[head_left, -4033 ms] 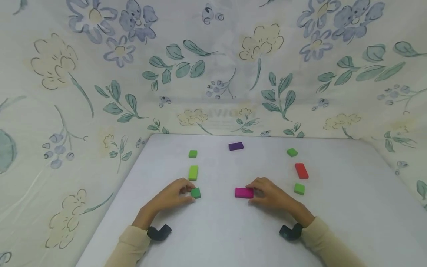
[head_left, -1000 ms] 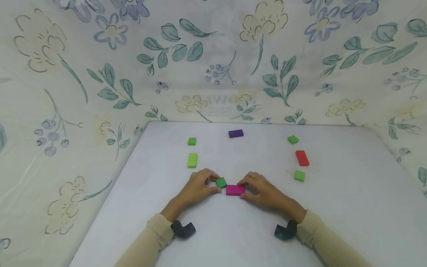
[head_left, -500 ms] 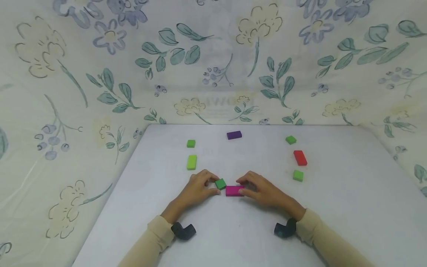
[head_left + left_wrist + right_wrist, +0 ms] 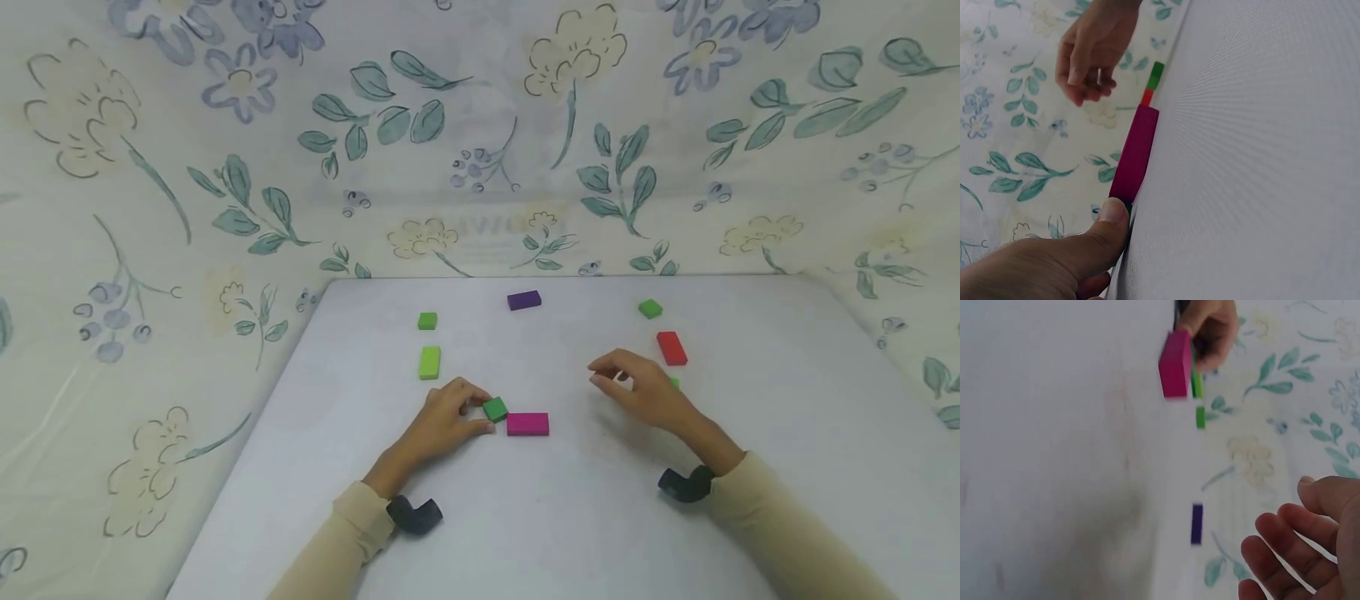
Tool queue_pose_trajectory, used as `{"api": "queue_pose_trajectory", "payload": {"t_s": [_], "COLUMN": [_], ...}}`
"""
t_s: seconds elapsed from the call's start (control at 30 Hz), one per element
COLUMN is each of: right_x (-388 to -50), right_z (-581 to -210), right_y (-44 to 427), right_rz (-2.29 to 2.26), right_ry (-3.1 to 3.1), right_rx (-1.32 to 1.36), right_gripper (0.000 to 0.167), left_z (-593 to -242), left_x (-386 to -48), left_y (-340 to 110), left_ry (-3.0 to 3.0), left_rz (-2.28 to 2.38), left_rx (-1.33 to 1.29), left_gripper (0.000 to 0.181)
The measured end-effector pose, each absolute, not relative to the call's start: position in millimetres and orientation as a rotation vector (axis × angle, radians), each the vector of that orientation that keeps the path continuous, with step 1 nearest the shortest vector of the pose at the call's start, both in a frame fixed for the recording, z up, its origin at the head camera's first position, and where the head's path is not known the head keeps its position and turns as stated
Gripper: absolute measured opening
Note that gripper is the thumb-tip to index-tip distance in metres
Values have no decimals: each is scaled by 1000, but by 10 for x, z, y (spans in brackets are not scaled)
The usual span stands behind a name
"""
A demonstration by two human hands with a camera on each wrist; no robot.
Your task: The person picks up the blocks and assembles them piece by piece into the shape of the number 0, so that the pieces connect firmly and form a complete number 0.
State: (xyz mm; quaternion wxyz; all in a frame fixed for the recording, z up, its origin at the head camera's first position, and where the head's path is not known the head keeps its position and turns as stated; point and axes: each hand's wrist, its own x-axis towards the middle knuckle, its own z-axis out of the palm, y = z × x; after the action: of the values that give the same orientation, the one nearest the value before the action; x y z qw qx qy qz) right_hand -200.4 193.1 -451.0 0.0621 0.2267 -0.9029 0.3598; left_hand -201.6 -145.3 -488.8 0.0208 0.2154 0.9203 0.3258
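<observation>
Near the middle of the frame the magenta block (image 4: 528, 424) lies flat on the white tabletop (image 4: 525, 517), its long axis running left to right. The left hand (image 4: 450, 421) is nearer to it, just off its left end, thumb and fingers pinching the dark green block (image 4: 496, 409), which sits turned cornerwise; whether that corner touches the magenta block is hard to tell. The right hand (image 4: 641, 390) hangs up and to the right of the magenta block, fingers loosely bent, holding nothing, thumb and forefinger apart. It covers most of the pale green block (image 4: 675, 383); the red block (image 4: 672, 348) slants just beyond it. Toward the far edge lie the square green block (image 4: 650, 309) and purple block (image 4: 524, 300). Left of centre, the lime block (image 4: 430, 362) lies beyond the left hand, below the small green block (image 4: 427, 321).
</observation>
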Motion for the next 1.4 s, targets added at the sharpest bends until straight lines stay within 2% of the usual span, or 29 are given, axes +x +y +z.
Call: {"api": "queue_pose_trajectory", "payload": {"t_s": [0.3,0.57,0.83,1.4], "right_x": [-1997,-1985,-1893,-1909], "right_z": [-4407,-4542,-4732,-4782], "right_y": [2603,2916,3065,3060], "right_rz": [926,939,1020,938], "right_ry": [-2745,-2924,-3077,-2987], "right_rx": [540,386,274,364], "right_gripper": [23,34,49,37], "left_z": [-4922,-4911,-4909,-4861], "left_x": [-2006,-1980,-1973,-1991], "left_y": [-1458,-1467,-1434,-1432], "left_ry": [2841,2853,2848,2850], "left_rz": [1015,1015,1022,1025], "left_rx": [653,654,662,639], "left_gripper": [39,39,39,38]}}
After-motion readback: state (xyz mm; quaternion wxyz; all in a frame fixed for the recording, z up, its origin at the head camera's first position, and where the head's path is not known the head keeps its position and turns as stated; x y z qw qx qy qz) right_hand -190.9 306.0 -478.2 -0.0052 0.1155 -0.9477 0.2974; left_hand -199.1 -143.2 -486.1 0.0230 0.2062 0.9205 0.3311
